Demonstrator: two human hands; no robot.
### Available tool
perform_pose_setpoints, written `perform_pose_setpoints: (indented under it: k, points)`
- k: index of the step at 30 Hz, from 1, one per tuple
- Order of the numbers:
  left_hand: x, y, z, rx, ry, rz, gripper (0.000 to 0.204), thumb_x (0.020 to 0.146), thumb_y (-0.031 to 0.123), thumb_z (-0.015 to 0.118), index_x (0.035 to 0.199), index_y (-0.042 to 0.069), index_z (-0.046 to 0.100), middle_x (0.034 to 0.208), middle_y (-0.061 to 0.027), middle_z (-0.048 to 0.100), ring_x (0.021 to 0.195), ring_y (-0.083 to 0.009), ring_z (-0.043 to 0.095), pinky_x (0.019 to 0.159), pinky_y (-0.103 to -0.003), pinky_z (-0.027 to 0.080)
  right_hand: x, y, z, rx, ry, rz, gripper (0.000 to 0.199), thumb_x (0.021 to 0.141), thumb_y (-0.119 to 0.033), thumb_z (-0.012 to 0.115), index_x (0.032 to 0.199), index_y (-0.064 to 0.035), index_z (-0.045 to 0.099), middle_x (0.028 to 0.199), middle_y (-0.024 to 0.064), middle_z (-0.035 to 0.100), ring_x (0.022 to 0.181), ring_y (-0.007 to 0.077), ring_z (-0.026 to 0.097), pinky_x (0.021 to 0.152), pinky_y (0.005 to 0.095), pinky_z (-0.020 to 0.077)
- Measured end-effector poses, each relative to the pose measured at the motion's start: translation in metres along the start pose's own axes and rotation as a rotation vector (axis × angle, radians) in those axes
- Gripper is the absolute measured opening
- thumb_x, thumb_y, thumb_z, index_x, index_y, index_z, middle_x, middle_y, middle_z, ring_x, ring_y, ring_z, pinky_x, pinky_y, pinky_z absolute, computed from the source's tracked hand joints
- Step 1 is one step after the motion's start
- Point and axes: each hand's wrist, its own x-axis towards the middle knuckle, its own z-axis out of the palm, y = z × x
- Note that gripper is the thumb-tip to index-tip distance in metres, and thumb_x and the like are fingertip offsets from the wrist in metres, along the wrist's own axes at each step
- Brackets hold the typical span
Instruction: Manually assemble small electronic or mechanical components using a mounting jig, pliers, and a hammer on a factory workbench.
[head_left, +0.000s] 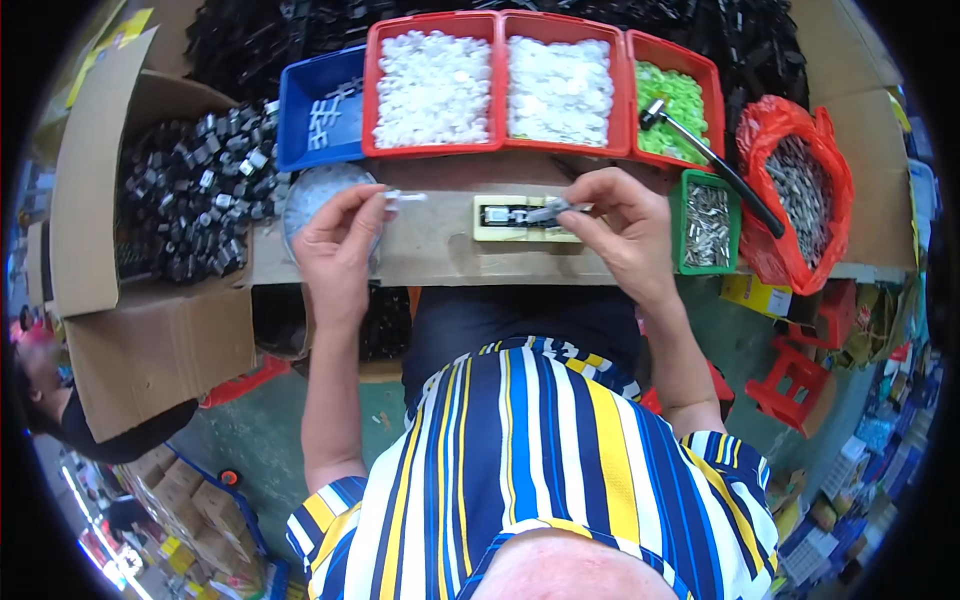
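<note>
If grips slip, something could fall. Left hand (338, 240) pinches a white piece (410, 197); right hand (636, 228) pinches a grey part (545, 213).

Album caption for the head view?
Left hand pinching a white piece, right hand a grey part at a yellow block.

Bench (430, 250) evenly bright; white pieces (435, 90) near washed-out; glare lower left; edges bowed, corners black; periphery soft.
</note>
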Motion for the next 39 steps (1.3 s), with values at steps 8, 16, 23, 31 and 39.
perform_pose_setpoints:
  k: [8, 16, 23, 31, 39]
  points:
    - [-0.017, -0.009, 0.072, -0.188, -0.170, -0.051, 0.016, 0.092, 0.002, 0.067, 0.107, -0.003, 0.069, 0.094, -0.0068, 0.071, 0.083, -0.0125, 0.068, 0.071, -0.022, 0.052, -0.007, 0.010, 0.001, 0.125, 0.132, -0.011, 0.015, 0.084, 0.001, 0.072, 0.097, 0.0006, 0.065, 0.088, 0.0037, 0.066, 0.081, 0.0091, 0.064, 0.072, 0.0240, 0.0505]
    - [-0.017, -0.006, 0.088, -0.243, -0.193, -0.094, 0.015, 0.092, 0.002, 0.067, 0.106, -0.004, 0.069, 0.094, -0.0079, 0.071, 0.082, -0.0123, 0.068, 0.074, -0.023, 0.054, -0.012, 0.024, -0.014, 0.003, 0.181, -0.098, 0.017, 0.084, 0.002, 0.073, 0.099, 0.0012, 0.065, 0.094, 0.0072, 0.069, 0.085, 0.0107, 0.064, 0.077, 0.0240, 0.0516]
    - [-0.014, -0.010, 0.091, -0.305, -0.219, -0.164, 0.015, 0.092, 0.003, 0.067, 0.106, -0.003, 0.068, 0.093, -0.0095, 0.071, 0.078, -0.0129, 0.068, 0.070, -0.023, 0.053, -0.010, 0.026, -0.012, 0.101, 0.190, -0.057, 0.015, 0.082, 0.000, 0.074, 0.095, -0.0004, 0.067, 0.088, 0.0055, 0.070, 0.083, 0.0119, 0.065, 0.075, 0.0257, 0.0511]
    - [-0.010, -0.011, 0.081, -0.418, -0.321, -0.501, 0.017, 0.094, 0.009, 0.066, 0.107, -0.002, 0.067, 0.090, -0.0101, 0.071, 0.074, -0.0140, 0.069, 0.068, -0.022, 0.053, -0.006, 0.020, -0.018, -0.220, -0.005, -0.383, 0.018, 0.078, 0.011, 0.072, 0.093, 0.0026, 0.064, 0.095, 0.0148, 0.071, 0.093, 0.0219, 0.069, 0.082, 0.0317, 0.0543]
    - [-0.019, -0.006, 0.093, 0.019, -0.390, 0.140, 0.036, 0.079, -0.005, 0.075, 0.115, 0.000, 0.067, 0.093, -0.0089, 0.069, 0.076, -0.0187, 0.067, 0.072, -0.028, 0.056, -0.011, 0.026, -0.027, -0.105, 0.038, -0.313, 0.020, 0.076, 0.013, 0.071, 0.092, 0.0023, 0.065, 0.096, 0.0150, 0.072, 0.092, 0.0247, 0.070, 0.081, 0.0338, 0.0544]
